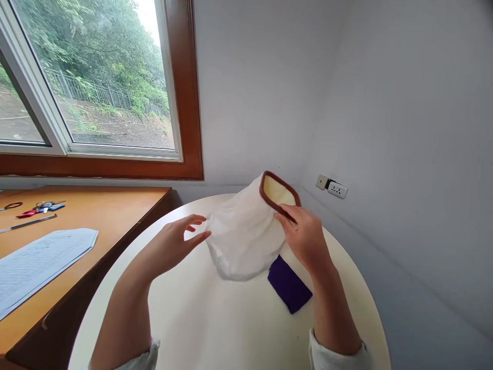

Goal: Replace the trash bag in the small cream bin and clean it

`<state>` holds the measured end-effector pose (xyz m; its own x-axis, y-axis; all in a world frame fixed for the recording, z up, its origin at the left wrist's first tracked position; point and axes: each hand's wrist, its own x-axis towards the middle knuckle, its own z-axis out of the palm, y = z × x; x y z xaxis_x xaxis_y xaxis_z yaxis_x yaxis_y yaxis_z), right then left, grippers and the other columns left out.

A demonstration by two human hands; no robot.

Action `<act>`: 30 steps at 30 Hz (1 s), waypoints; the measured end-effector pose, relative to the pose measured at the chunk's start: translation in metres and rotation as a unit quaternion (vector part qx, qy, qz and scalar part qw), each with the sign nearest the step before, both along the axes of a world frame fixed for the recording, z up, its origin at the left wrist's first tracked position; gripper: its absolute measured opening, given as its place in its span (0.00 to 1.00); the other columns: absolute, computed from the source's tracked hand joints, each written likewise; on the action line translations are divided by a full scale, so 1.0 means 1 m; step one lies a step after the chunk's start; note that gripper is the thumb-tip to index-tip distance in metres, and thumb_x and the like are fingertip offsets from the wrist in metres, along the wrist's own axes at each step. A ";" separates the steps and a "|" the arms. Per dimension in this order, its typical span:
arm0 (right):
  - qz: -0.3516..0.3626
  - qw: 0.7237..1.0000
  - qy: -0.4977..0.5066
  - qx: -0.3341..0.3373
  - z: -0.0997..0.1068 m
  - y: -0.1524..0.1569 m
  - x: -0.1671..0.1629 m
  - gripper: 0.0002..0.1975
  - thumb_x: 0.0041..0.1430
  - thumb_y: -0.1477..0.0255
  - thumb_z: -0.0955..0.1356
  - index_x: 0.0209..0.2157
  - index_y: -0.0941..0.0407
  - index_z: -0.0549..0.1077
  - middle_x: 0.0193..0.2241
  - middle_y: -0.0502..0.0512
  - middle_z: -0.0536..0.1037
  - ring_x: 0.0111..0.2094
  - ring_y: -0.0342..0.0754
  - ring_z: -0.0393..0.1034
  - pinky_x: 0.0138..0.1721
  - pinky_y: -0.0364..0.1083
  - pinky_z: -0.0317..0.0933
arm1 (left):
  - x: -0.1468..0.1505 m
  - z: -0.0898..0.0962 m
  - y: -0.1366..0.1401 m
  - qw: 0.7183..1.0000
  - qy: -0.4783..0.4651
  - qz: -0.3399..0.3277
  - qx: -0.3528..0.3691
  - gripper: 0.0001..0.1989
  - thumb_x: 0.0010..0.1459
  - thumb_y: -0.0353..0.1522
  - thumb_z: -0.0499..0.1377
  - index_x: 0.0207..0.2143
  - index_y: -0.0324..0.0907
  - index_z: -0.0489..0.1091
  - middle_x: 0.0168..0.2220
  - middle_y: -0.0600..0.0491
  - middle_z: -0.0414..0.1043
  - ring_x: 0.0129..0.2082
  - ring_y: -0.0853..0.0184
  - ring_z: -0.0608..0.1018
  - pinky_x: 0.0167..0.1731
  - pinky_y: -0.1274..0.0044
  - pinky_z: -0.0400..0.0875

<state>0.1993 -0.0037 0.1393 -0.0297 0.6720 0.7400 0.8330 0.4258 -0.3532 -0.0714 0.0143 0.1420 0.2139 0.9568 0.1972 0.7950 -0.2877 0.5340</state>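
Observation:
A translucent, white, thin bag (239, 241) hangs over the round white table (185, 318), its lower end rounded and bulging. At its upper right a brown rounded rim (265, 191) frames a pale yellow surface (276, 191); whether rim and bag are one piece I cannot tell. My right hand (306, 231) is closed on the rim's lower right side, thumb along the white material. My left hand (179, 241) is open at the bag's left edge, thumb and fingers apart, fingertips close to or touching it. Below the bag lies a dark purple folded cloth (289, 285).
At left stands a wooden desk (115, 216) with papers (42, 267), a slim grey rod (34, 222) and a small cluster of red and blue items (41, 208). A wall socket (338, 189) sits behind the table at right. A window (96, 77) is at upper left.

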 end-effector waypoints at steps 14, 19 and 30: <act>-0.172 0.984 0.041 0.008 -0.012 0.013 0.065 0.12 0.56 0.70 0.61 0.38 0.57 0.74 0.33 0.56 0.77 0.36 0.52 0.69 0.44 0.54 0.58 | -0.002 -0.010 0.003 0.995 0.089 -0.034 -0.039 0.30 0.52 0.54 0.48 0.54 0.52 0.59 0.44 0.47 0.72 0.34 0.60 0.77 0.28 0.73 0.72; -0.170 0.983 0.040 -0.059 -0.020 0.020 0.075 0.13 0.55 0.71 0.62 0.39 0.56 0.75 0.35 0.57 0.78 0.38 0.52 0.70 0.42 0.51 0.59 | 0.000 -0.009 0.003 0.995 0.086 -0.026 -0.041 0.30 0.51 0.55 0.49 0.53 0.53 0.60 0.44 0.48 0.72 0.37 0.58 0.77 0.26 0.74 0.72; -0.246 0.945 0.005 -0.213 -0.023 0.024 0.088 0.14 0.55 0.74 0.62 0.38 0.51 0.76 0.35 0.56 0.78 0.41 0.53 0.69 0.46 0.54 0.52 | 0.000 -0.013 0.007 0.994 0.089 -0.021 -0.060 0.31 0.50 0.55 0.50 0.54 0.55 0.59 0.44 0.49 0.72 0.35 0.60 0.77 0.29 0.74 0.72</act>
